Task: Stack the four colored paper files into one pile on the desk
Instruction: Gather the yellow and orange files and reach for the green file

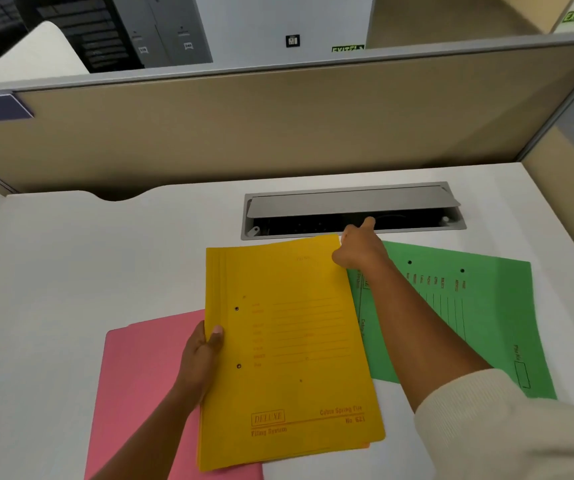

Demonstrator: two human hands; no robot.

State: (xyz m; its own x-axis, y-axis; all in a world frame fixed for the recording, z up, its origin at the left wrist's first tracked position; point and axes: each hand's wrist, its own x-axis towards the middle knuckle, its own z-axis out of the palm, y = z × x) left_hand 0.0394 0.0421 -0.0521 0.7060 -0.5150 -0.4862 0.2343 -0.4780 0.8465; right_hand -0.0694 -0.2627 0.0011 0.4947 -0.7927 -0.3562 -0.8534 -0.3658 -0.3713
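Both hands on the yellow file (292, 348): left hand (202, 355) clamped on its left (spine) edge, thumb on top, fingers underneath; right hand (358, 251) at the far right corner, fingers curled at/under the edge, thumb sticking up toward the cable tray (355, 211). Can't tell whether right hand is truly gripping or just steadying. Yellow file sits over the right part of the pink file (140, 386) and overlaps the left edge of the green file (469, 320); whether it's lifted or resting on them, unclear. All on the white desk (71, 271). Judgement: step in hand = positioning yellow as a pile layer. To do it well: pick one base file, keep yellow level w/ both hands, square spine edge and near edge to the base before letting go, then slide rather than drop so the sheets inside don't fan out. Green lies rotated relative to yellow, so needs turning to match. Hidden/unclear: only three colours seen, the 4th file not identifiable; an orange-ish sliver under yellow's near right corner (358, 446) may be it, or just a loose inner sheet. Pink's near edge cut off by frame bottom. Right sleeve (507, 420) covers part of green. Printing on green too blurred to read.
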